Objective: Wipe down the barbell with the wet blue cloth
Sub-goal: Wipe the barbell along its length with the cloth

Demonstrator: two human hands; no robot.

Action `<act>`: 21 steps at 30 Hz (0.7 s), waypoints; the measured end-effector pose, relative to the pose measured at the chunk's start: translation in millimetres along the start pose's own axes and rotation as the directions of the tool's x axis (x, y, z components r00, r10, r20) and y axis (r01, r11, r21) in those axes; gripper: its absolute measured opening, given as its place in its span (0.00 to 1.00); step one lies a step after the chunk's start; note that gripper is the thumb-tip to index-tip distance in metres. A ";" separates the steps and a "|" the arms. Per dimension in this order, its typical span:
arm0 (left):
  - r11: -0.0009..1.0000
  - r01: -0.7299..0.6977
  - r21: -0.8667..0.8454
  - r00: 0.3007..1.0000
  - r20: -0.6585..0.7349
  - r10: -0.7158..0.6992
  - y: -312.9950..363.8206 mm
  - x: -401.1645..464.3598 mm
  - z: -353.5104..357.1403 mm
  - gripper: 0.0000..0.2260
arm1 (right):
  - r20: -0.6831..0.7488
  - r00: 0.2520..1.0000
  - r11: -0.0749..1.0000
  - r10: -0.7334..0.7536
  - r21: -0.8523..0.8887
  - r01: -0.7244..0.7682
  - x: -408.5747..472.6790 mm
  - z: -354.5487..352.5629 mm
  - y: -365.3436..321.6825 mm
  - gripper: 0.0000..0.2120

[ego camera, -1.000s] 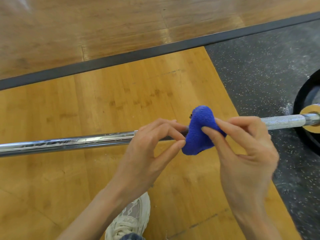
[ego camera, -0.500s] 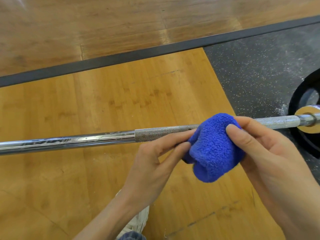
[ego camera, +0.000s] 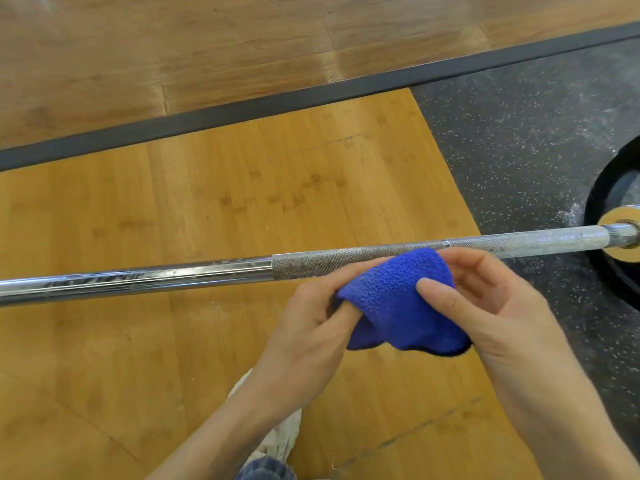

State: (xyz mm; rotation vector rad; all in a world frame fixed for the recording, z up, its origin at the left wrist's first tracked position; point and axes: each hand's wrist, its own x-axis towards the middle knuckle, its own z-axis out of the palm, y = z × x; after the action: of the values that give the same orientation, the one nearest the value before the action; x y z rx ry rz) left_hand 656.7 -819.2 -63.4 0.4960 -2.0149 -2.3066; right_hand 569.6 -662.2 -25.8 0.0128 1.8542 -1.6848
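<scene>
At the bottom centre of the frame one pale shoe [ego camera: 273, 441] shows between the forearms, standing on the yellow wooden platform [ego camera: 207, 209]. Just above it, in the lower middle, two hands hold the one blue cloth [ego camera: 401, 303]. The left hand [ego camera: 311, 323] has its fingers tucked under and into the cloth's left fold, a narrow grip that pinches the fabric. The right hand [ego camera: 485, 303] pinches the cloth's right side, thumb on the near face and fingers curled behind.

The cloth sits bunched in front of the one barbell [ego camera: 207, 275], its top edge level with the knurled section and perhaps touching it; I cannot tell for certain. The step in hand looks like rearranging the cloth for the wipe. To do it well, I judge the cloth should be opened enough to wrap round the bar, then gripped firmly and drawn along its length, with extra pressure on the knurling, where grime lodges.

The bar runs from the left edge to the right edge, where one black weight plate [ego camera: 616, 216] sits on the dark speckled rubber floor [ego camera: 519, 133]. Farther up, one dark strip [ego camera: 277, 98] crosses the frame, and beyond it lies brown wooden flooring [ego camera: 173, 46].
</scene>
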 end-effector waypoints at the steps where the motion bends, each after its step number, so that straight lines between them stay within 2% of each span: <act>1: 0.997 0.047 -0.068 0.999 -0.003 -0.047 0.5 -0.2 1.3 0.11 | -0.017 1.000 0.999 -0.008 -0.052 0.007 1.7 1.3 4.1 0.20; 3: 0.973 0.155 -0.172 0.988 0.006 -0.157 -2.2 -1.8 5.7 0.10 | 0.024 0.999 0.993 0.031 -0.112 -0.028 3.9 3.9 14.1 0.24; 6: 0.911 0.291 -0.293 0.957 0.070 -0.283 -10.0 -5.8 10.4 0.15 | 0.119 0.991 0.984 0.058 -0.174 -0.036 5.0 9.4 20.7 0.12; 8: 0.898 0.308 -0.313 0.951 0.086 -0.296 -8.7 -6.9 8.9 0.17 | 0.113 0.993 0.954 0.022 -0.300 0.013 6.3 7.3 23.9 0.19; 10: 0.957 0.233 -0.170 0.972 0.055 -0.227 -4.0 -3.2 2.5 0.12 | 0.081 0.997 0.963 -0.005 -0.267 0.027 6.4 7.4 19.9 0.21; 13: 0.995 0.094 0.032 0.995 0.015 -0.094 5.7 8.2 -11.3 0.13 | -0.043 0.996 0.985 -0.080 -0.158 0.073 17.5 12.9 13.1 0.15; 15: 0.979 0.010 0.202 0.998 -0.064 0.003 5.5 14.5 -18.2 0.15 | -0.132 0.974 0.961 -0.185 -0.231 0.151 35.8 19.0 21.8 0.13; 16: 0.954 -0.016 0.299 0.993 -0.107 0.050 2.4 17.3 -21.4 0.15 | -0.167 0.952 0.920 -0.258 -0.343 0.189 46.2 22.5 29.9 0.14; 18: 0.882 -0.024 0.470 0.981 -0.159 0.111 -7.2 21.3 -29.4 0.16 | -0.209 0.859 0.717 -0.468 -0.658 0.231 62.7 26.8 46.9 0.13; 19: 0.836 -0.021 0.548 0.977 -0.168 0.135 -13.3 22.8 -32.7 0.16 | -0.183 0.790 0.580 -0.585 -0.775 0.250 67.4 26.6 53.4 0.15; 21: 0.689 -0.043 0.723 0.966 -0.145 0.212 -25.5 25.8 -38.9 0.17 | -0.040 0.663 0.344 -0.747 -0.878 0.334 71.9 24.2 60.7 0.19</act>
State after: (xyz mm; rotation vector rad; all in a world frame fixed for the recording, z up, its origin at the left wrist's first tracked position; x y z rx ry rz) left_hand 647.1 -858.7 -97.7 0.5664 -2.6637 -1.2205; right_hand 546.9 -701.0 -111.9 -0.8126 3.1505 -0.9844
